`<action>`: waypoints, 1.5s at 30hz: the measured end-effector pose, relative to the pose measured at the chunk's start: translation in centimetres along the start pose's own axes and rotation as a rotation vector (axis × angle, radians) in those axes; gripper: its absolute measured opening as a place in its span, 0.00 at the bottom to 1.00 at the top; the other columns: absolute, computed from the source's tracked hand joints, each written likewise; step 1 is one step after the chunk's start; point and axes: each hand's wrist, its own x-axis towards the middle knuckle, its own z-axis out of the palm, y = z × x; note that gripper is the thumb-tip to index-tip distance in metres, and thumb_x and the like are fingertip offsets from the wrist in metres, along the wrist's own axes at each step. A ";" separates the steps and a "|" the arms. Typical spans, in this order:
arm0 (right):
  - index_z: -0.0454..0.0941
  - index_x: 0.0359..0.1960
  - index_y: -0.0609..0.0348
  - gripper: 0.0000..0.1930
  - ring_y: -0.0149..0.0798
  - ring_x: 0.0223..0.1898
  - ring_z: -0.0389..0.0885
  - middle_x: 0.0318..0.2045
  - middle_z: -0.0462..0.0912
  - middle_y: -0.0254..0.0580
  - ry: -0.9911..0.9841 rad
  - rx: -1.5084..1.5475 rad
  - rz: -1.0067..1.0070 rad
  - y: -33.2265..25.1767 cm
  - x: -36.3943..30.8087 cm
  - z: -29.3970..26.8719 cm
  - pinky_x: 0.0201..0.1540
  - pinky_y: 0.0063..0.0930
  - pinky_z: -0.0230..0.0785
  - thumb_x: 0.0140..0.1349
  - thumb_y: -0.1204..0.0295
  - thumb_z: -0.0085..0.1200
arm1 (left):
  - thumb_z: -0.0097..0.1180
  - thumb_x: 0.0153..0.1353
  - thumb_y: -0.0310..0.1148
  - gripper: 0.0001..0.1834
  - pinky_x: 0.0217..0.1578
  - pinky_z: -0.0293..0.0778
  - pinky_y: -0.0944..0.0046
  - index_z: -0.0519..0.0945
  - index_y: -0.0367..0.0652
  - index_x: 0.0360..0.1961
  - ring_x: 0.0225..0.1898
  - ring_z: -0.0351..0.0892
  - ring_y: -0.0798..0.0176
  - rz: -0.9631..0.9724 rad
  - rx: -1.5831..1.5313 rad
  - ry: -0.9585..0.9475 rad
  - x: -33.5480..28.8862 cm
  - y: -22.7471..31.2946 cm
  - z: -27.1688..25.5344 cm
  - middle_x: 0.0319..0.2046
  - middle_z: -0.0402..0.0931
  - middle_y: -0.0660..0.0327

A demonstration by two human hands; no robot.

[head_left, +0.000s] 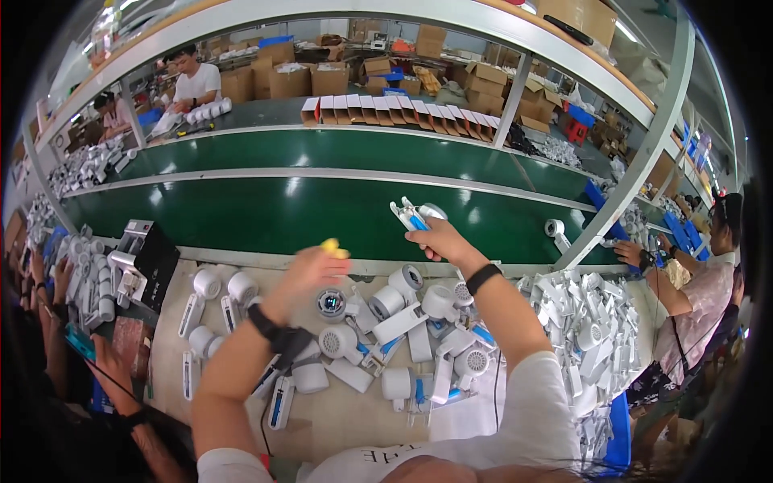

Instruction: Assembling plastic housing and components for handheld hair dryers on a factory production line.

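My right hand [441, 240] reaches over the green conveyor, its fingers closed round a white handheld fan [405, 211]. The fan's handle is opened up, and a blue battery [417, 222] shows inside; its round head [433, 211] is partly hidden behind the hand. My left hand [316, 272] hovers above the bench's far edge, smeared by motion. Something yellow [335, 249] shows at its fingertips; I cannot tell whether it is worn or held. Below both hands lies a loose heap of white fans [389, 303], some with blue batteries exposed.
A large pile of white casing parts [592, 334] fills the bench's right side. Several fans lie at the left, near a black and silver machine [145, 262]. The green conveyor [241, 211] runs across, with one fan [555, 231] on it. Metal posts and co-workers stand on both sides.
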 end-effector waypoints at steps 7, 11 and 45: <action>0.69 0.36 0.68 0.22 0.37 0.13 0.75 0.14 0.75 0.46 0.231 -0.509 -0.288 -2.5 -15.4 4.8 0.16 0.28 0.66 0.48 0.60 0.58 | 0.37 0.65 0.47 0.23 0.44 0.70 0.64 0.67 0.36 0.48 0.45 0.73 0.63 0.232 -0.367 -0.038 -2.5 -0.6 14.1 0.43 0.72 0.56; 0.68 0.43 0.67 0.29 0.46 0.16 0.76 0.14 0.75 0.49 0.403 -0.751 -0.372 -1.2 -21.5 7.1 0.20 0.34 0.68 0.47 0.56 0.60 | 0.42 0.64 0.40 0.16 0.39 0.71 0.68 0.69 0.37 0.43 0.38 0.74 0.68 0.362 -0.200 0.028 -6.5 -1.9 16.7 0.36 0.73 0.59; 0.71 0.43 0.51 0.30 0.50 0.44 0.74 0.43 0.71 0.44 0.483 -0.890 -1.173 2.2 -23.2 1.0 0.41 0.34 0.73 0.30 0.84 0.58 | 0.45 0.56 0.26 0.06 0.21 0.69 0.70 0.66 0.37 0.35 0.20 0.72 0.69 -0.009 0.106 -0.454 -12.7 -1.0 16.7 0.23 0.72 0.59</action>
